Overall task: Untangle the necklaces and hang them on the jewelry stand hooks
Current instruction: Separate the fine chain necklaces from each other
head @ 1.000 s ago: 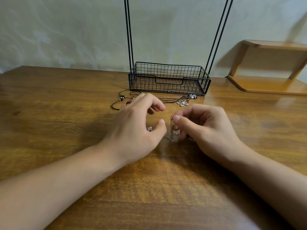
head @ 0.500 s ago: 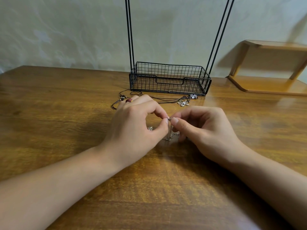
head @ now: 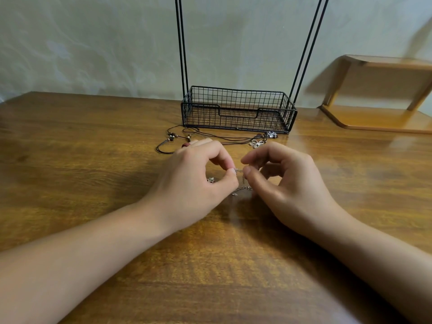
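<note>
head view: left hand and right hand pinch silver chain.

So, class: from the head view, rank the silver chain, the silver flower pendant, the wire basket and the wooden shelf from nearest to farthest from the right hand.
1. Silver chain: pinched by the right hand.
2. Silver flower pendant: just beyond its fingers.
3. Wire basket: behind, centre.
4. Wooden shelf: far right.
</note>
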